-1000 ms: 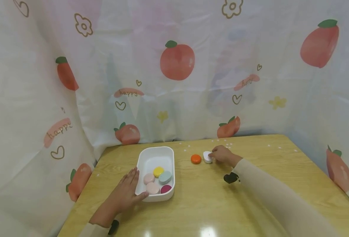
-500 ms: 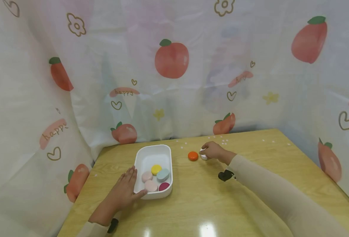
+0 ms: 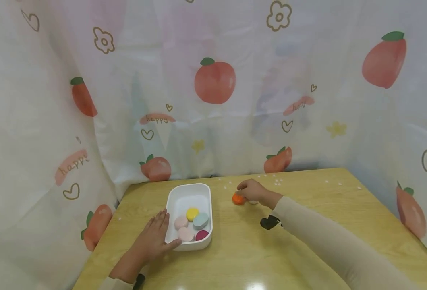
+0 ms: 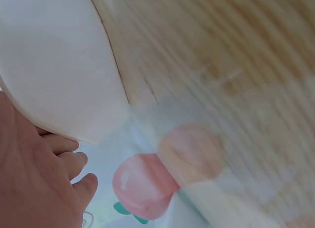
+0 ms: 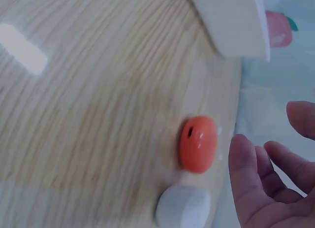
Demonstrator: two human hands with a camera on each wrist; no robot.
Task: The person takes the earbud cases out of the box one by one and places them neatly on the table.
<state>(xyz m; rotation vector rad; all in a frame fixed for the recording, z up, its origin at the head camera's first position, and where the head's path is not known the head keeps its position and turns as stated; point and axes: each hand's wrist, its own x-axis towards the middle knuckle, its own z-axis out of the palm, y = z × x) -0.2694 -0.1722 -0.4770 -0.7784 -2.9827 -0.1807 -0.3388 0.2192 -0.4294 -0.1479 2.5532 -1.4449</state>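
My left hand (image 3: 150, 239) rests against the left side of a white tray (image 3: 188, 197), fingers along its wall and thumb over the front rim. In the left wrist view its fingertips are at the rim. My right hand (image 3: 255, 191) is over a glossy orange rounded piece (image 3: 237, 200), overlapping it in the head view. The right wrist view shows the fingers and thumb spread apart beside the orange piece (image 5: 199, 144), which has a small dark slot. A white rounded piece (image 5: 183, 208) lies next to it, partly hidden under my hand in the head view.
Inside the tray lie a yellow piece (image 3: 192, 214), a pale blue piece (image 3: 200, 221), two pink pieces (image 3: 186, 234) and a dark magenta piece (image 3: 202, 235). The wooden table (image 3: 235, 257) meets a fruit-printed curtain (image 3: 235, 137) at the back and sides.
My right hand has let go of the white piece and moved left over the orange one. The left hand stays on the tray. The head view has shifted slightly.
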